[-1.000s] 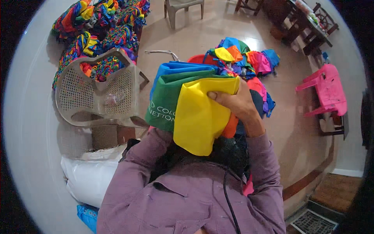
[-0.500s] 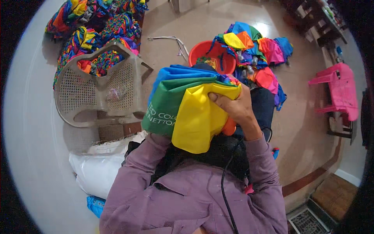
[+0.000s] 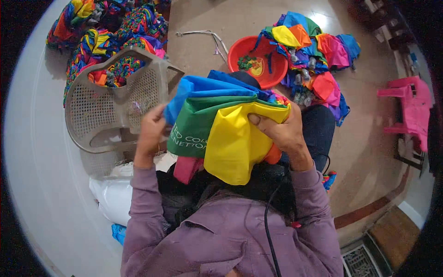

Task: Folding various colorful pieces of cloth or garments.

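Note:
A multicoloured umbrella (image 3: 237, 143) is held over my lap, its yellow, green and blue cloth panels lying in folds. Pale lettering marks the green panel (image 3: 190, 122). My right hand (image 3: 287, 134) grips the gathered folds at the right, thumb on top of the yellow cloth. At the other side, my left hand (image 3: 151, 131) is closed at the outer edge of the blue panel (image 3: 184, 94); its fingertips are partly hidden. A pink panel (image 3: 187, 169) hangs beneath the green one, and a bit of orange shows under my right hand. The umbrella's shaft is hidden.
Ahead stands a red basin (image 3: 277, 69) with small green and yellow pieces. Beside it lies a pile of similar umbrellas (image 3: 332, 51). A grey-brown plastic chair (image 3: 92, 111) with more colourful bundles (image 3: 138, 23) behind it is at left. White sacks (image 3: 108, 198) and a pink stool (image 3: 406, 106) flank me.
My left hand has come out from behind the folds to the blue panel's left edge. The pink panel now shows below. My right hand keeps its grip.

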Demonstrator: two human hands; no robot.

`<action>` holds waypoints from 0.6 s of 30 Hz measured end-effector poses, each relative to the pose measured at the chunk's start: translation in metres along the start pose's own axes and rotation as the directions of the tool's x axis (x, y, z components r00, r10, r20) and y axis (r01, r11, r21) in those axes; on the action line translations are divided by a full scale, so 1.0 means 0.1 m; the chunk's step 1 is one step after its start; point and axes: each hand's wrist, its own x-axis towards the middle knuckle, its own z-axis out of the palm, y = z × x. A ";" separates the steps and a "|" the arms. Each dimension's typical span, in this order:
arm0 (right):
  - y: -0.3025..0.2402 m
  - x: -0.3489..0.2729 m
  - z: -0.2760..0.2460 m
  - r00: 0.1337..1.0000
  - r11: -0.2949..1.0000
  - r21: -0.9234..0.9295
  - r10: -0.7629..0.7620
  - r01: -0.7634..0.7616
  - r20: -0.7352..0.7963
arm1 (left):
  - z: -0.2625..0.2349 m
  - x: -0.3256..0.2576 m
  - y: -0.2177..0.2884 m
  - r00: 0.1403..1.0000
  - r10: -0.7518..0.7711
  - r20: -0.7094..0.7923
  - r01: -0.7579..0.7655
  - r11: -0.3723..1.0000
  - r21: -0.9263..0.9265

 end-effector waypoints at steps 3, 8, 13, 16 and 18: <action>0.03 0.05 0.02 0.999 0.999 -0.013 0.040 -0.039 0.019 | -0.05 0.01 0.42 0.951 -0.046 -0.304 -0.081 0.916 -0.393; 0.11 0.12 0.02 0.989 0.993 0.012 0.116 -0.117 0.094 | 0.53 0.13 1.19 0.838 0.443 -0.319 -0.527 0.811 -0.255; 0.30 0.06 -0.02 0.977 0.987 0.022 0.157 -0.162 0.146 | 1.10 0.39 1.36 0.818 0.575 0.021 -0.561 0.806 -0.191; 0.22 0.01 -0.03 0.965 0.984 0.002 0.172 -0.175 0.199 | 1.25 0.39 1.35 0.864 0.492 0.112 -0.445 0.847 -0.290; 0.22 0.01 -0.02 0.957 0.983 -0.005 0.179 -0.183 0.230 | 1.28 0.38 1.32 0.881 0.446 0.157 -0.378 0.864 -0.331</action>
